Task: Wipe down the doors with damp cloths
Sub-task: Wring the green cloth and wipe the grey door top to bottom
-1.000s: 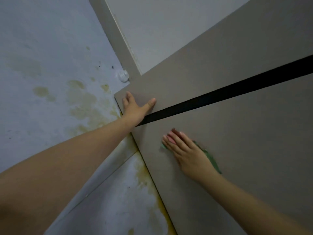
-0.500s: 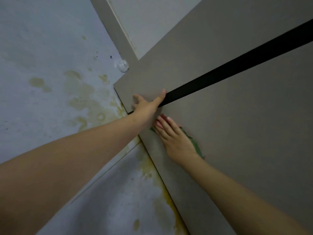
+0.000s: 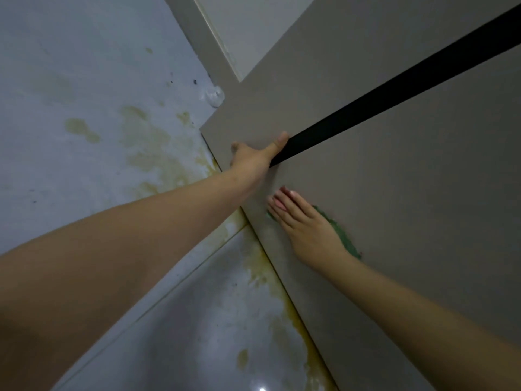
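Observation:
A grey-brown door (image 3: 394, 179) with a black horizontal stripe (image 3: 394, 83) fills the right side of the head view. My left hand (image 3: 253, 159) grips the door's lower edge, thumb on the face beside the stripe, fingers wrapped behind the edge. My right hand (image 3: 307, 227) lies flat on the door face just below, pressing a green cloth (image 3: 342, 235) against it. Most of the cloth is hidden under the palm; only its edges show.
Pale floor tiles (image 3: 98, 108) with yellow-brown stains (image 3: 158, 142) lie to the left and below the door. A small white door stop (image 3: 214, 95) sits on the floor by the door frame (image 3: 203, 43). A grout line runs under my left forearm.
My left hand slid along the door edge toward the stripe. My right hand with the cloth moved up toward the edge, then slid back a little. The view shifted.

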Tool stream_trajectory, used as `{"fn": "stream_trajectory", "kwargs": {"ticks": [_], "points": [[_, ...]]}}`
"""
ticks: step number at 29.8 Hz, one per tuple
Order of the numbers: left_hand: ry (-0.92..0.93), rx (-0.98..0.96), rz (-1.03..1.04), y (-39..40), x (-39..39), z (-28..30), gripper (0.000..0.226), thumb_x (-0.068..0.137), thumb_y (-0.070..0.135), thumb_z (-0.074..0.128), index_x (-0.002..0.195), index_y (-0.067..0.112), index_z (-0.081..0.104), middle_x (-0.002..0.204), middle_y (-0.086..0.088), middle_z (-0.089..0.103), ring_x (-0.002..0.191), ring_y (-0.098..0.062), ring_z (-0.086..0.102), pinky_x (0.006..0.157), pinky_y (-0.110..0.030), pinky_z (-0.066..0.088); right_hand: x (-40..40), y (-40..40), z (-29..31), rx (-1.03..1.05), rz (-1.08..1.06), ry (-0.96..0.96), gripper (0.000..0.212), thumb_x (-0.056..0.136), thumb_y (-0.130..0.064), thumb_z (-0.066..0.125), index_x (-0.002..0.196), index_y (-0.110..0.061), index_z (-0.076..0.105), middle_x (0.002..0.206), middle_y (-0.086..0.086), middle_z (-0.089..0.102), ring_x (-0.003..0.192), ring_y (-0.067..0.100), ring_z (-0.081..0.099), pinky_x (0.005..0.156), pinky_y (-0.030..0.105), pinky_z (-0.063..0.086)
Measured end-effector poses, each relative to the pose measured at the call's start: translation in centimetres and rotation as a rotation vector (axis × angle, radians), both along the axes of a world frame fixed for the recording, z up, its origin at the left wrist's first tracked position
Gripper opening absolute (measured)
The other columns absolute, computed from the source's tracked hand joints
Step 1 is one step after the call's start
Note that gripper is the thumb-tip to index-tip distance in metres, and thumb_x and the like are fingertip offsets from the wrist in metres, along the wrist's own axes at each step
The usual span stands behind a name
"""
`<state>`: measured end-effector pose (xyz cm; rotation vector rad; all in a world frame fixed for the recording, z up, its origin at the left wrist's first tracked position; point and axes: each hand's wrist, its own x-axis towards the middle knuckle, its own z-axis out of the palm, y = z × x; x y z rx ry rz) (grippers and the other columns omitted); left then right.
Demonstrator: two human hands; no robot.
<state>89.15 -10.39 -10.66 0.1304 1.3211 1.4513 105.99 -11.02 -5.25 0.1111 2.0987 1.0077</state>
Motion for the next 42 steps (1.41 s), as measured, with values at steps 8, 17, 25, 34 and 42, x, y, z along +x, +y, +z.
{"fn": "stream_trajectory", "kwargs": {"ticks": [8,17,25,34,42], "points": [[0.052,0.021,-0.003,0.1,0.6,-0.4,0.114,0.071,0.068,0.064,0.148,0.000,0.014,0.142,-0.012,0.040,0.133,-0.031,0.037,0.109,-0.045,0.035,-4.5,0.2,-8.3,-0.036,-0.076,-0.124,0.055,0.103,-0.024,0.028,0.151,-0.011,0.004,0.160,0.001,0.002,0.146,0.022,-0.003,0.105,0.035,-0.024],[0.001,0.062,-0.022,-0.1,0.6,-0.3,0.124,0.072,0.069,0.063,0.150,0.004,-0.008,0.156,-0.012,0.020,0.143,-0.031,0.019,0.115,-0.047,0.024,3.1,-1.5,-5.4,-0.140,-0.038,-0.204,0.062,0.100,-0.024,0.022,0.144,0.000,-0.015,0.158,0.011,-0.010,0.144,0.030,-0.013,0.101,0.046,-0.027],[-0.038,0.042,-0.019,-0.6,-0.1,0.2,0.115,0.068,0.066,0.070,0.150,0.007,0.015,0.148,-0.011,0.038,0.135,-0.030,0.037,0.112,-0.044,0.032,7.3,-2.3,4.2,-0.093,-0.101,0.154,0.060,0.082,-0.015,0.023,0.141,-0.016,0.035,0.149,0.001,0.031,0.139,0.020,0.018,0.116,0.040,-0.005],[-0.062,0.091,-0.074,-0.9,4.0,0.9,0.114,0.070,0.068,0.066,0.150,0.006,0.014,0.148,-0.013,0.035,0.136,-0.030,0.034,0.111,-0.046,0.032,1.4,-1.1,-3.1,-0.026,-0.069,0.004,0.060,0.100,-0.025,0.019,0.145,-0.002,-0.011,0.158,0.012,-0.007,0.142,0.034,-0.018,0.096,0.048,-0.034],[0.017,0.108,-0.060,-0.6,4.2,0.4,0.110,0.072,0.072,0.058,0.150,0.006,0.018,0.143,-0.008,0.043,0.132,-0.026,0.039,0.112,-0.042,0.031,6.6,-3.1,-7.4,-0.103,-0.113,-0.124,0.063,0.099,-0.026,0.026,0.148,-0.002,-0.006,0.159,0.010,-0.006,0.144,0.031,-0.012,0.095,0.048,-0.031]]}}
